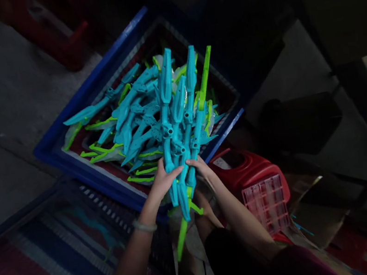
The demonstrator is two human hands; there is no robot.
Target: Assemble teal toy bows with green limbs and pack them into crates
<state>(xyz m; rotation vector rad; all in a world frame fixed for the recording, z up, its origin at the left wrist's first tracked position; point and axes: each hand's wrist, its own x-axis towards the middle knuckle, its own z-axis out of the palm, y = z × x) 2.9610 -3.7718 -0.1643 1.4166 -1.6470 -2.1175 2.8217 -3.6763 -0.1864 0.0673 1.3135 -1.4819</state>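
A bundle of several long turquoise plastic pieces (167,120), shaped like toy bow limbs with lime-green strips, is held between my two hands over the near edge of a blue crate (61,122). My left hand (164,179) grips the lower left side of the bundle, thumb laid across it. Closed on the right side is my right hand (202,168), its fingers partly hidden behind the pieces. More turquoise pieces (136,117) with green strips lie in a jumbled pile inside the crate. One green strip (182,241) sticks out below my hands.
At lower left stands a second blue crate with a striped lining (50,267), holding a few pieces. A red plastic stool (244,165) and a pink gridded tray (265,203) are close on my right. Another red stool (73,45) stands beyond the crate. Cardboard (327,221) lies lower right.
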